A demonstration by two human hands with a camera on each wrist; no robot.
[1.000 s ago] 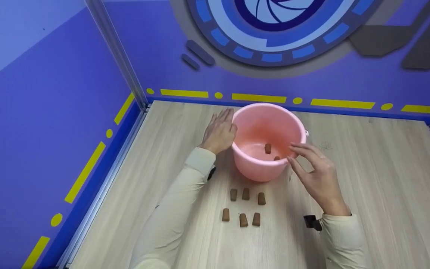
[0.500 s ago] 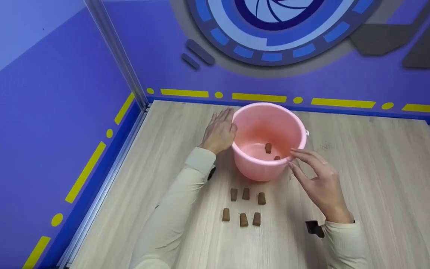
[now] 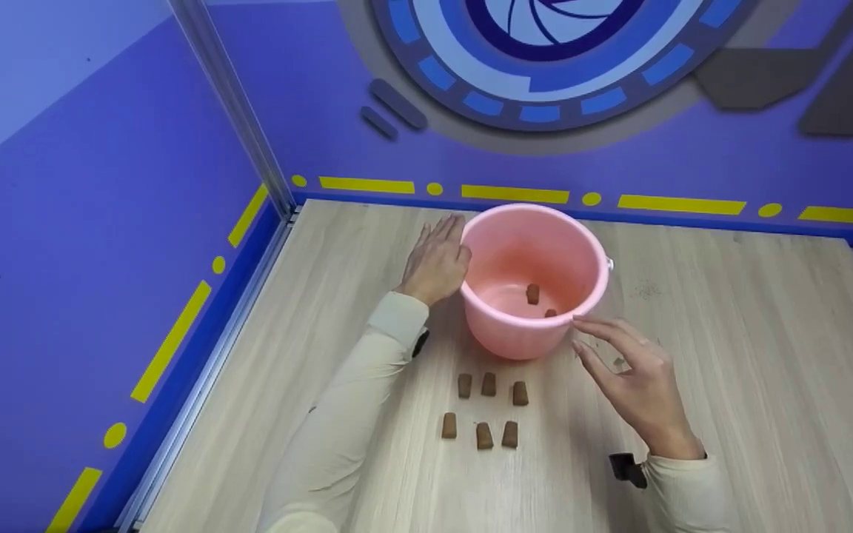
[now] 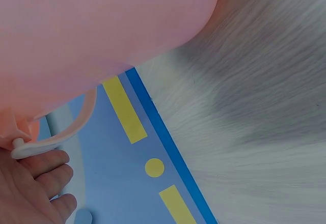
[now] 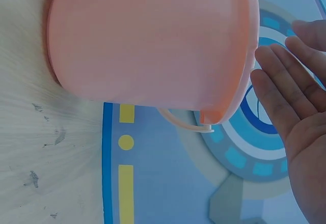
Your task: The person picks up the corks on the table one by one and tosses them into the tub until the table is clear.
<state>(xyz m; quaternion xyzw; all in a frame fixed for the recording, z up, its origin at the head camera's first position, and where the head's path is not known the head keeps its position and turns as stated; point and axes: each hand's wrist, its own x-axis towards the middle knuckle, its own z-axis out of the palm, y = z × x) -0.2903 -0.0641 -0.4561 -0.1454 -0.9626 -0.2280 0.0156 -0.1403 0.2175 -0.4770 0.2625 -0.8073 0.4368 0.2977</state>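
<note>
In the head view, a pink bucket (image 3: pixel 519 337) stands upright on the wooden table. Two brown tapered pieces lie inside, one brown piece (image 3: pixel 532 294) in fuller view than the other. My left hand (image 3: pixel 434 266) rests against the bucket's left rim with fingers extended; three fingertips show beside the handle (image 4: pixel 81 122) in the left wrist view. At the near right rim is my right hand (image 3: pixel 637 377), thumb apart from nearly straight fingers and nothing held. Its fingertips meet or almost meet the rim; exact contact is hard to tell.
Several more brown pieces (image 3: pixel 483 435) lie in two rows on the table (image 3: pixel 308 326) in front of the bucket. Dark crumbs (image 5: pixel 34 178) are scattered right of it. A blue patterned wall (image 3: pixel 308 89) rises behind the table, another along the left.
My right hand has drawn back from over the bucket's rim, moving slightly toward me and rightward, with thumb and fingers now outside the bucket. My left hand and the brown pieces stay in place.
</note>
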